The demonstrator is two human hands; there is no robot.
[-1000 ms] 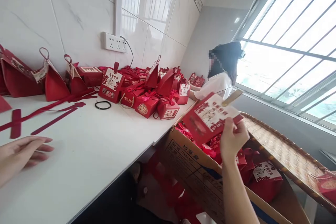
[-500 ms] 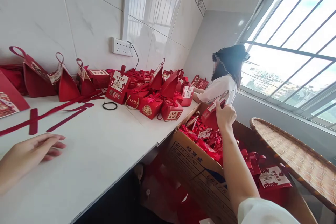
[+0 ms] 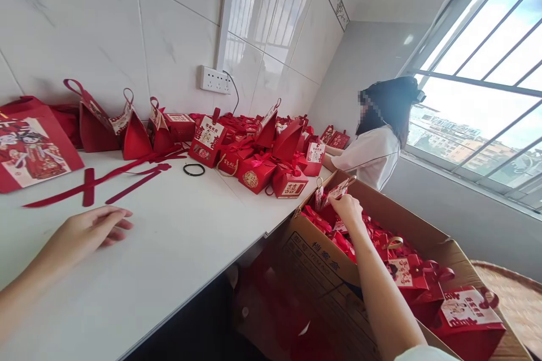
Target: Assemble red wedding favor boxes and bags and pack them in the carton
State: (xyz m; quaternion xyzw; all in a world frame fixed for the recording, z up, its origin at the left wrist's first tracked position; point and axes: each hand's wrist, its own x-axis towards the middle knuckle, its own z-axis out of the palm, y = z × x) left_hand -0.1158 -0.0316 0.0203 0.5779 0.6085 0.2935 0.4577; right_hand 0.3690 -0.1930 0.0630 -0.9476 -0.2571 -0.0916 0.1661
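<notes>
My right hand [image 3: 348,211] reaches into a large cardboard carton [image 3: 315,254] full of red gift boxes. Its fingers are closed on the top of a red gift box [image 3: 328,206] with a white printed tag, low among the others at the carton's far left corner. The fingertips are partly hidden. My left hand [image 3: 97,228] is over the white table, loosely curved with the fingers stretched out and holding nothing. Nearest to it lie red ribbon strips [image 3: 135,187]. A black hair tie [image 3: 193,170] lies further along.
Many red gift boxes [image 3: 256,174] stand along the tiled wall, below a power strip [image 3: 214,80]. A large red bag [image 3: 40,146] is at the left. Beyond the carton another person [image 3: 372,149] reaches to the table. A woven tray [image 3: 512,293] lies behind the carton, near the barred window.
My right hand has lowered the red gift box from above the carton down among the others. The view has shifted left; my left hand keeps its pose over the table.
</notes>
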